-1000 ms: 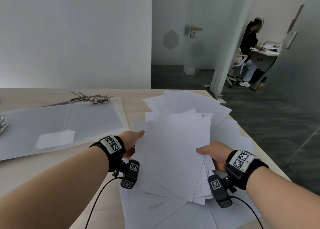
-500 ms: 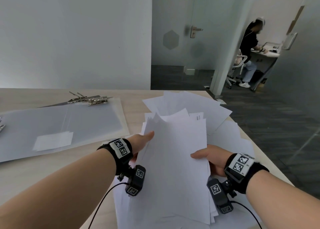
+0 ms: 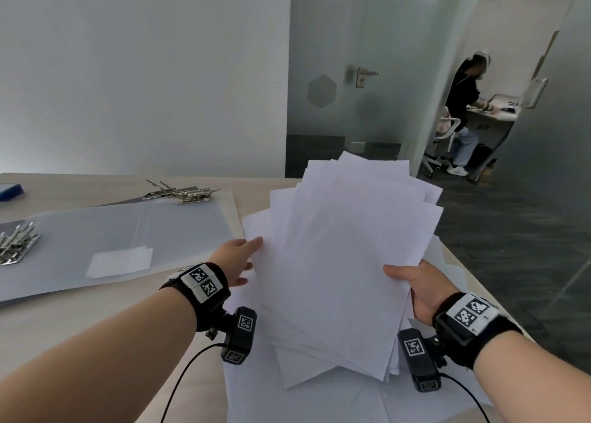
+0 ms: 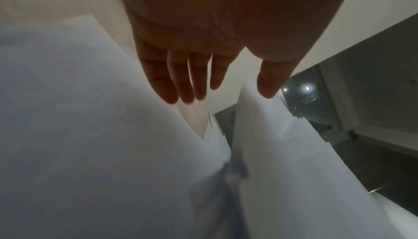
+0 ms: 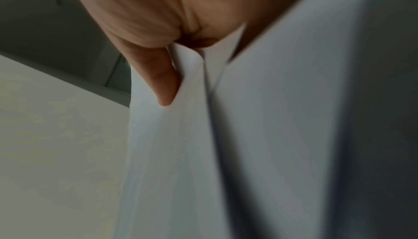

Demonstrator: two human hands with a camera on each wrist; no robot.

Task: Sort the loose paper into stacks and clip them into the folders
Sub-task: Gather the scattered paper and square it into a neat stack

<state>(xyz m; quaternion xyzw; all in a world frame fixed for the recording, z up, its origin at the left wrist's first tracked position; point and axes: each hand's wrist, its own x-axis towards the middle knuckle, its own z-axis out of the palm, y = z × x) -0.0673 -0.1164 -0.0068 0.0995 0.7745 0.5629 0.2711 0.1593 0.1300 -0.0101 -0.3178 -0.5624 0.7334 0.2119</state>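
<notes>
A fanned bundle of white paper (image 3: 339,262) is lifted off the table and tilted up toward me. My right hand (image 3: 412,282) grips its right edge, thumb on top; in the right wrist view a finger (image 5: 162,82) presses into the sheets (image 5: 181,153). My left hand (image 3: 236,259) lies flat against the bundle's left edge, and its fingers (image 4: 185,82) show straight beside the paper (image 4: 294,171). More loose sheets (image 3: 319,400) lie on the table under the bundle. An open translucent grey folder (image 3: 112,230) rests to the left.
Metal clips sit at the folder's far edge (image 3: 182,194) and at its left (image 3: 16,245). A blue object (image 3: 9,190) lies at the far left. The wooden table (image 3: 80,320) ends just right of the papers. A person (image 3: 463,112) sits in the room beyond.
The bundle has been raised and tipped more upright, with its sheets drawn closer together. My left hand has slid forward along the left edge, and my right hand keeps its grip.
</notes>
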